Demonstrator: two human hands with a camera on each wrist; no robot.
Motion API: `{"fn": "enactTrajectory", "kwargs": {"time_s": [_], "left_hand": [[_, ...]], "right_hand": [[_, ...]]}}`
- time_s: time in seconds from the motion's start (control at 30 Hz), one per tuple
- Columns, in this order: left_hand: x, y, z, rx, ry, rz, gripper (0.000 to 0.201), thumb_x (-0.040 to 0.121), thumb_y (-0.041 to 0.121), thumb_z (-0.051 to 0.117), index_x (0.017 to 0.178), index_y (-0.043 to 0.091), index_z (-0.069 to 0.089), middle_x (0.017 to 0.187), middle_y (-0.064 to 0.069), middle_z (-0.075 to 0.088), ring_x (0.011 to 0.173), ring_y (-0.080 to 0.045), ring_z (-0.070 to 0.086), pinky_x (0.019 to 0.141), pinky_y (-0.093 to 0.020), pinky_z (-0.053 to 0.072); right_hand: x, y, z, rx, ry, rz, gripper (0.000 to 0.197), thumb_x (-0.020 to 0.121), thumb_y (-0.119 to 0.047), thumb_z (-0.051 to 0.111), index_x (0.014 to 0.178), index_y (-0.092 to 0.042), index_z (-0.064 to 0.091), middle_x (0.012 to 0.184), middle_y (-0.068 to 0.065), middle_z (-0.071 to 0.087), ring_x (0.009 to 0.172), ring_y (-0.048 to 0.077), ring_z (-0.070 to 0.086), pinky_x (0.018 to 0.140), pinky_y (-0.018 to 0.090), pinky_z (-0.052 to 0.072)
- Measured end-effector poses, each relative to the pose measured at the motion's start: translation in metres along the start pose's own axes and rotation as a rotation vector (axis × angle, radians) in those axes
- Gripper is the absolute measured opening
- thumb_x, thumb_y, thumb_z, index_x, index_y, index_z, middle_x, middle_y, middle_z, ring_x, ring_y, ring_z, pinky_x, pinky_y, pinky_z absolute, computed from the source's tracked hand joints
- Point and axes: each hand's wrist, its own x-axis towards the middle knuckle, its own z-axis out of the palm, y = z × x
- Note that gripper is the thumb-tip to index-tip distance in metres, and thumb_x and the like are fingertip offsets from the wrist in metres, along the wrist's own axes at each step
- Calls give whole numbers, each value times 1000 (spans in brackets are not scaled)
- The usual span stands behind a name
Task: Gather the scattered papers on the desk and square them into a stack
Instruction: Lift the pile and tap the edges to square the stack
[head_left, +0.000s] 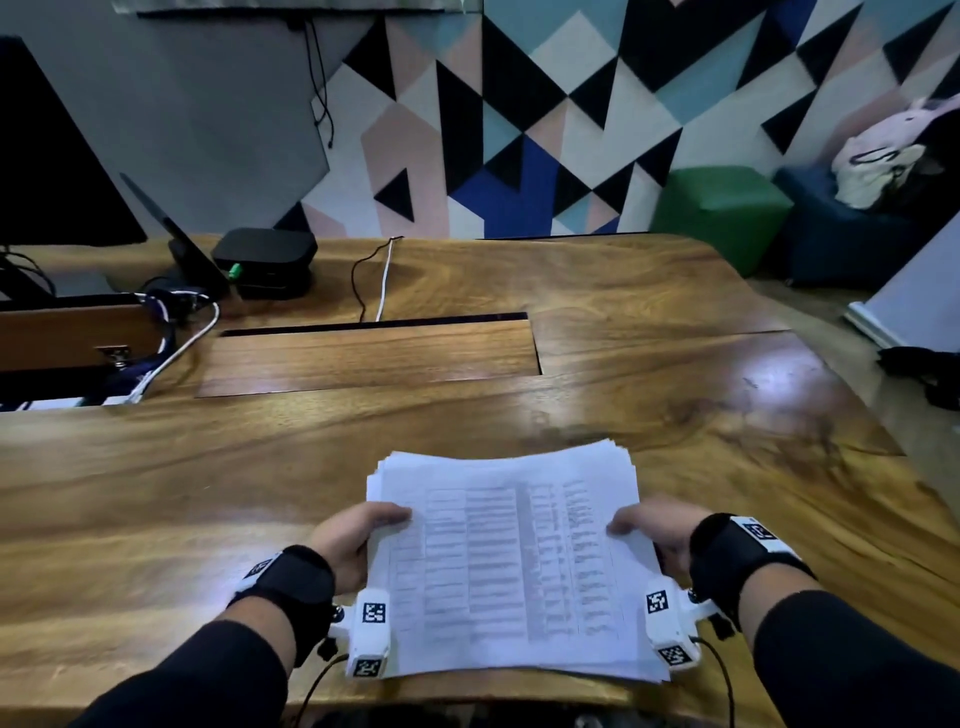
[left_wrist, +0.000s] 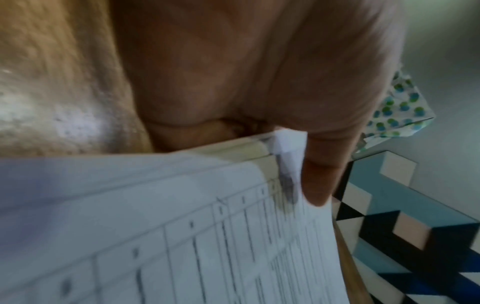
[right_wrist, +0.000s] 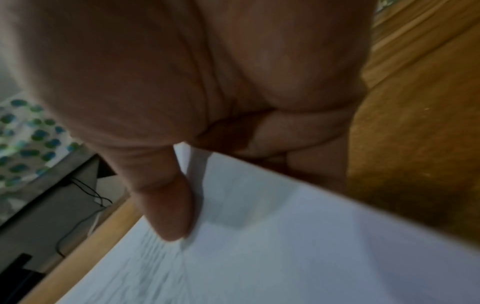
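A stack of white printed papers (head_left: 511, 561) is held over the near edge of the wooden desk (head_left: 623, 364), its sheets slightly fanned at the far edge. My left hand (head_left: 358, 540) grips the stack's left side, thumb on top and fingers underneath. My right hand (head_left: 654, 530) grips the right side the same way. In the left wrist view my left hand (left_wrist: 298, 164) pinches the papers (left_wrist: 182, 236), which show a printed table. In the right wrist view my right hand (right_wrist: 182, 195) has its thumb pressed on the top sheet of the papers (right_wrist: 285, 246).
A black box (head_left: 265, 252) and a tablet on a stand (head_left: 176, 244) sit at the desk's far left among cables (head_left: 384, 280). A recessed wooden panel (head_left: 374, 353) lies mid-desk. A green stool (head_left: 719, 208) and a blue seat (head_left: 841, 239) stand beyond the right end.
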Motion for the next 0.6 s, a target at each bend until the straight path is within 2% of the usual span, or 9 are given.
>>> {"fn": "enactTrajectory", "kwargs": {"time_s": [0.07, 0.13, 0.17, 0.23, 0.33, 0.43, 0.47, 0.53, 0.6], "left_hand": [[4, -7, -2, -47, -8, 69, 25, 90, 4, 58, 114, 1, 67, 108, -24, 73, 77, -32, 74, 69, -44, 62], [10, -13, -1, -40, 64, 194, 35, 88, -10, 54, 119, 3, 63, 106, -25, 72, 72, -30, 72, 63, -39, 61], [12, -16, 0, -18, 106, 240, 41, 87, -15, 51, 121, 3, 63, 104, -24, 71, 72, -30, 71, 63, -37, 59], [14, -18, 2, -1, 153, 290, 42, 84, -17, 51, 118, 3, 64, 101, -24, 71, 77, -32, 68, 70, -41, 56], [16, -19, 1, -81, 177, 300, 27, 84, -13, 57, 106, 4, 61, 100, -28, 68, 79, -35, 65, 71, -45, 54], [12, -27, 0, -129, 117, 260, 26, 86, -10, 57, 109, 0, 60, 104, -27, 70, 77, -34, 68, 71, -41, 56], [10, -29, 1, -114, 105, 260, 27, 86, -11, 56, 111, -1, 61, 105, -26, 71, 76, -33, 69, 71, -40, 56], [8, -25, 5, -107, 164, 324, 26, 86, -11, 55, 110, -3, 62, 103, -26, 71, 75, -31, 67, 69, -39, 56], [2, -6, 9, -151, 250, 485, 19, 85, -10, 58, 98, 1, 67, 97, -22, 71, 70, -25, 66, 71, -38, 54]], "right_hand": [[9, 14, 0, -77, -27, 47, 33, 76, -11, 67, 106, 1, 62, 96, 23, 74, 77, 37, 71, 67, 43, 59], [41, 35, -5, -153, -14, 54, 51, 56, -21, 73, 103, -4, 65, 100, 18, 73, 86, 36, 70, 78, 48, 58], [65, 48, -7, -164, -6, 36, 56, 48, -25, 71, 101, -5, 67, 103, 17, 72, 92, 38, 69, 85, 53, 56], [80, 56, -2, -189, 19, -2, 56, 45, -27, 67, 97, -6, 69, 101, 18, 73, 96, 39, 69, 90, 57, 53], [56, 43, 11, -139, 81, -86, 42, 57, -27, 65, 95, -9, 69, 97, 12, 73, 92, 35, 69, 90, 51, 54], [23, 25, 20, -23, 130, -227, 14, 76, -17, 62, 86, -15, 71, 90, 6, 75, 89, 33, 70, 90, 48, 55], [18, 21, 23, 30, 157, -288, 10, 82, -11, 61, 82, -17, 70, 87, 4, 75, 86, 31, 70, 88, 47, 56], [6, 11, 27, 73, 229, -452, 16, 87, -7, 58, 78, -16, 68, 80, 0, 74, 81, 26, 70, 79, 41, 56], [-8, -2, 29, 147, 321, -647, 22, 88, -3, 59, 74, -18, 66, 68, -10, 72, 71, 9, 68, 66, 28, 54]]}}
